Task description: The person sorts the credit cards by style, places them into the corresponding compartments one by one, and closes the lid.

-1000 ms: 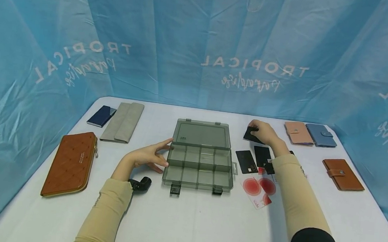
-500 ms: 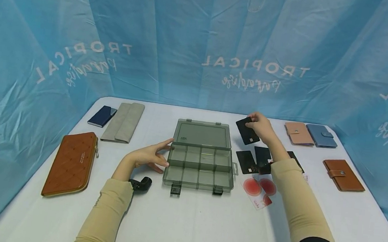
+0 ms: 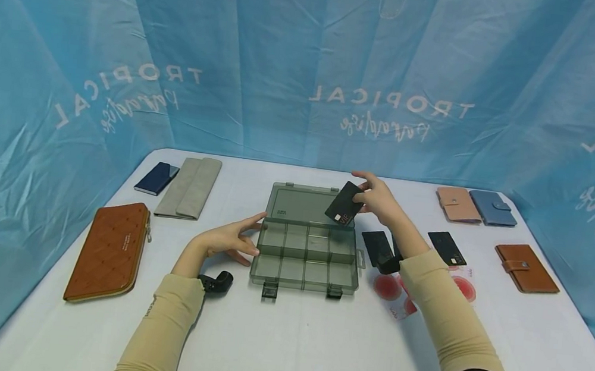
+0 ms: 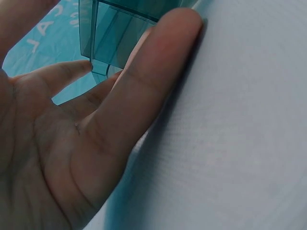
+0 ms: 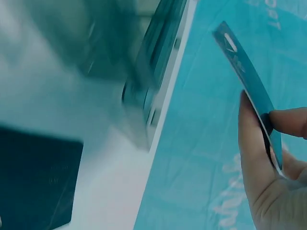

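A black card (image 3: 345, 203) with a small chip is pinched between the thumb and fingers of my right hand (image 3: 378, 200), held tilted over the lid of a grey see-through divided box (image 3: 303, 274). The right wrist view shows the card (image 5: 252, 81) almost edge-on. The box stands with its lid (image 3: 301, 204) laid back and its compartments facing up. At its left side, my left hand (image 3: 225, 239) touches the wall with spread, fairly straight fingers. Its thumb (image 4: 158, 62) lies low along the table in the left wrist view.
Right of the box lie black cards (image 3: 376, 247) and red-and-white cards (image 3: 387, 287), partly under my right forearm. Farther right are a pink wallet (image 3: 458, 204), a blue wallet (image 3: 492, 208) and a brown wallet (image 3: 526, 267). A brown zip wallet (image 3: 108, 251), grey pouch (image 3: 188, 188) and navy booklet (image 3: 155, 178) lie left.
My right hand has lifted the black card from the table's back right and carried it left over the box lid. My left hand has stayed at the box.
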